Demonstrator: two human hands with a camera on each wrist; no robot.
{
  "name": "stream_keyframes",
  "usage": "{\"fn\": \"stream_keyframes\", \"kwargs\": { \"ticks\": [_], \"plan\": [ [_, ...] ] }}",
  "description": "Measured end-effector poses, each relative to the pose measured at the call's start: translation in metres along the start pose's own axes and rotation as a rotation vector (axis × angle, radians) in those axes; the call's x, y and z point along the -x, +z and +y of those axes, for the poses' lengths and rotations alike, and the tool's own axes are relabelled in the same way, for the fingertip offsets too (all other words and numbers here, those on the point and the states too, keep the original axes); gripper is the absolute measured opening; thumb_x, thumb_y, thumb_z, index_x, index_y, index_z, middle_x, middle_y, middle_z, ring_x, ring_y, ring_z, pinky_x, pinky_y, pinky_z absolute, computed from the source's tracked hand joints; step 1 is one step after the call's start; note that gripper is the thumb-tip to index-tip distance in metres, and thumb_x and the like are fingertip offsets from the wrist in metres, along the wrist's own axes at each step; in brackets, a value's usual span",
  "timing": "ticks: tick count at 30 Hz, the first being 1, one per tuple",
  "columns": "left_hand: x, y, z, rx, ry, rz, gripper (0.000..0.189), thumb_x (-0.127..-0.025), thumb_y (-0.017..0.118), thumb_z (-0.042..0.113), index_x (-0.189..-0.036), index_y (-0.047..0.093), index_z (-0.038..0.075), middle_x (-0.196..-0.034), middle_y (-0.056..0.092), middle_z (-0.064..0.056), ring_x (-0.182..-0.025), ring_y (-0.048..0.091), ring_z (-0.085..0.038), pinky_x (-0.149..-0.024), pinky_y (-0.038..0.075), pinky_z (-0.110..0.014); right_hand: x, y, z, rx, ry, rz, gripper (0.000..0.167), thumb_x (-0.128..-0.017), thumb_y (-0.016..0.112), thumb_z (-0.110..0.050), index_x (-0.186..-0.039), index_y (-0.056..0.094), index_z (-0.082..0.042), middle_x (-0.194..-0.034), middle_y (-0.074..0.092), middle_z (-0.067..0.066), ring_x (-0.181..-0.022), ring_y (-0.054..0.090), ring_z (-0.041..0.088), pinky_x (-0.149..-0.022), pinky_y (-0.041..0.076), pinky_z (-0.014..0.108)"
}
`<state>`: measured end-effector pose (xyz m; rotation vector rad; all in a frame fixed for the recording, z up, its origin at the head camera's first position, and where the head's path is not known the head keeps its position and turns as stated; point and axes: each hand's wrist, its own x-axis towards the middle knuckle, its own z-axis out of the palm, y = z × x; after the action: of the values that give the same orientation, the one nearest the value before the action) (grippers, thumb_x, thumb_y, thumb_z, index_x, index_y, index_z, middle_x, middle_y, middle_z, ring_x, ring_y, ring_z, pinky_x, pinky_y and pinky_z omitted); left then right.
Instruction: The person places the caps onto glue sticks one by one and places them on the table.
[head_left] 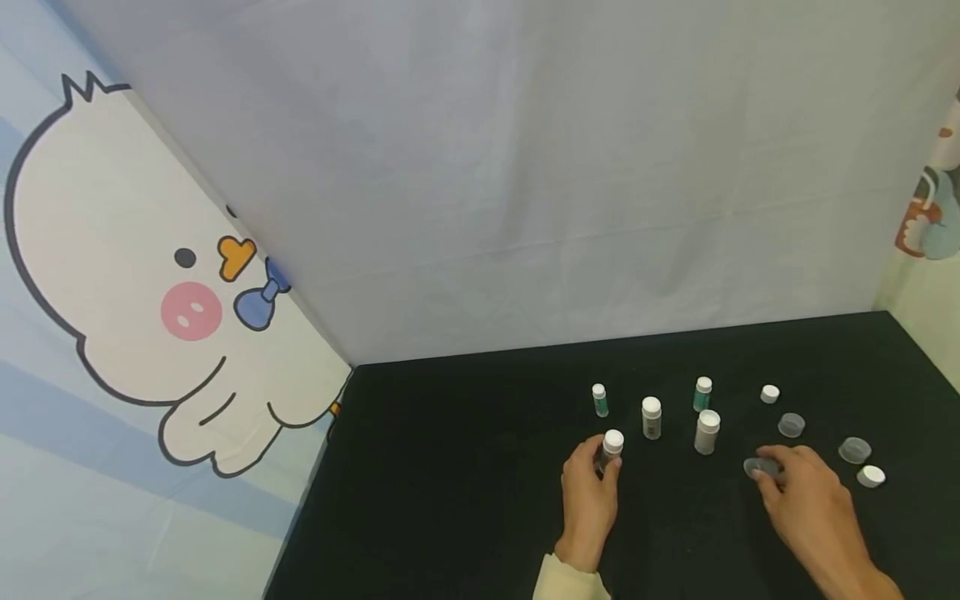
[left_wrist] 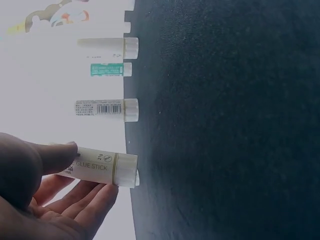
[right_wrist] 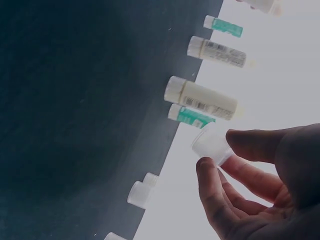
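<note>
My left hand (head_left: 588, 504) holds a white glue stick (left_wrist: 95, 166) upright, thumb on one side and fingers on the other; its label reads GLUE STICK. A small clear plastic cup (right_wrist: 212, 146) is pinched between the thumb and fingertips of my right hand (head_left: 813, 504). Between the hands stand two more white glue sticks, a nearer one (head_left: 707, 433) and one with a barcode (left_wrist: 105, 108). Behind them are two slimmer green-labelled tubes with white tops, a left one (head_left: 601, 402) and a right one (head_left: 702, 395).
On the black tabletop (head_left: 450, 467), right of the glue sticks, lie two clear cups (head_left: 791, 425), (head_left: 854, 451) and two small white caps (head_left: 769, 393), (head_left: 871, 476). A pale cloth (head_left: 525, 167) hangs behind the table, and a sheet with a cartoon duck (head_left: 112, 250) hangs at the left.
</note>
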<state>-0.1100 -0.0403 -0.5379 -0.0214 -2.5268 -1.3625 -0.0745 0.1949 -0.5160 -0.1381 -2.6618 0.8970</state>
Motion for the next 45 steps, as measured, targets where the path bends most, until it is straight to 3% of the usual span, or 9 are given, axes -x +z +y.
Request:
{"fn": "stream_keyframes", "kwargs": {
  "ticks": [8,20,31,35,45],
  "plan": [
    [0.006,-0.006,0.002,-0.071,0.03,0.002,0.028,-0.086,0.083,-0.002,-0.113,0.078,0.006,-0.103,0.076,-0.007,-0.097,0.075,-0.023,-0.083,0.06,-0.04,0.001,0.005,-0.019,-0.04,-0.037,-0.001,0.02,-0.083,0.081,0.004,-0.101,0.073,0.008,-0.089,0.067,0.019,-0.074,0.07,0.037,-0.059,0.049,0.053],
    [0.018,-0.014,0.004,-0.096,0.06,0.007,0.027,-0.082,0.085,-0.001,-0.105,0.079,0.012,-0.098,0.073,-0.001,-0.091,0.073,-0.018,-0.077,0.058,-0.037,0.002,0.014,-0.05,-0.118,-0.069,-0.088,0.025,-0.085,0.081,0.003,-0.109,0.074,0.005,-0.096,0.07,0.014,-0.078,0.071,0.028,-0.06,0.048,0.037],
    [0.022,-0.017,0.002,-0.134,0.124,0.003,0.027,-0.079,0.088,0.0,-0.102,0.08,0.012,-0.096,0.076,-0.001,-0.086,0.073,-0.014,-0.071,0.057,-0.032,0.003,0.022,-0.066,-0.172,-0.1,-0.091,0.028,-0.082,0.084,0.004,-0.109,0.076,0.004,-0.098,0.072,0.013,-0.079,0.074,0.029,-0.064,0.055,0.043],
    [0.023,-0.018,0.003,-0.149,0.142,-0.005,0.027,-0.078,0.088,0.001,-0.099,0.078,0.015,-0.091,0.078,0.0,-0.081,0.073,-0.012,-0.067,0.056,-0.03,0.002,0.023,-0.071,-0.19,-0.087,-0.131,0.028,-0.084,0.083,0.004,-0.111,0.074,0.005,-0.099,0.071,0.015,-0.082,0.075,0.032,-0.066,0.058,0.048],
    [0.024,-0.018,0.002,-0.169,0.09,-0.039,0.024,-0.079,0.088,0.005,-0.097,0.079,0.018,-0.089,0.078,0.003,-0.081,0.073,-0.01,-0.066,0.055,-0.031,0.003,0.029,-0.077,-0.22,-0.113,-0.177,0.029,-0.085,0.082,0.004,-0.113,0.074,0.003,-0.1,0.073,0.013,-0.084,0.076,0.031,-0.068,0.06,0.047]
  ]
}}
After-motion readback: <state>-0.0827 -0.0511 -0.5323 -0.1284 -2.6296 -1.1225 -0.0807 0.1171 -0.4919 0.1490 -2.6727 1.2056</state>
